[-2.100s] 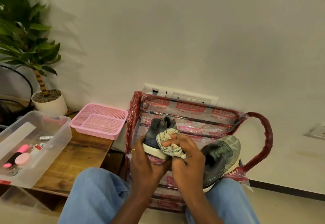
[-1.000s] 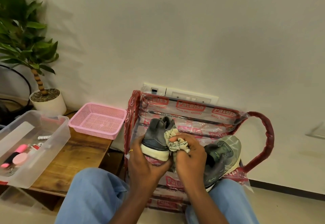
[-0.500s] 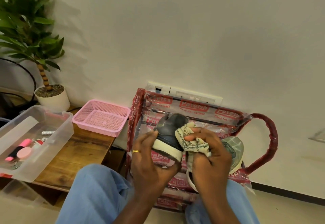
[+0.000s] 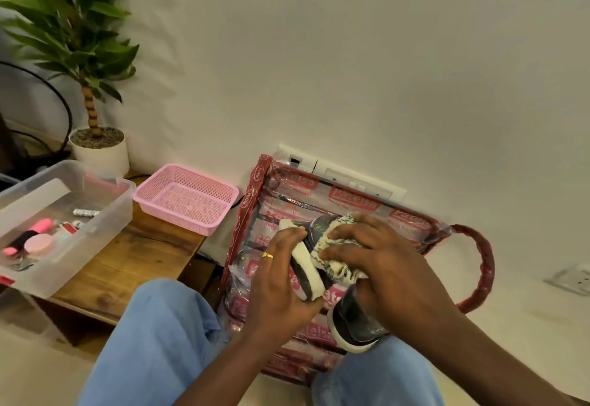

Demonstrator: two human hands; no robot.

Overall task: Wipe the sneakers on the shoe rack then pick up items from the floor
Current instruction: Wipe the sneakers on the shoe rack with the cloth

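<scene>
Grey fabric upper over a thick cream sole: the sneaker (image 4: 305,263) is lifted clear of the shoe rack (image 4: 351,203) and held in front of its top rail, tilted with the sole facing left; I judge it light enough for one hand, with a firm sole and a soft upper that gives under pressure. My left hand (image 4: 275,281) grips it with fingers wrapped round the sole, which I rate the correct hold, since the sole resists squeezing and backs the upper against the wiping force. My right hand (image 4: 389,268) clamps a bunched cream-and-green cloth (image 4: 335,270) against the upper; the two hands sit close together on the one shoe. The cloth looks limp and knitted; it should be held wadded so that no loose end drags.

A second sneaker (image 4: 354,322) lies lower on the rack, just under my right wrist and near my right knee; its surface shines, so I expect a slicker grip and would take it by the sole as well. The rack is wrapped in clear film with red print, probably slippery for anything set back on it.

Left of the rack stands a wooden table (image 4: 134,262) carrying a pink basket (image 4: 185,198), a clear plastic box (image 4: 105,211) of small items and a potted plant (image 4: 95,147).
</scene>
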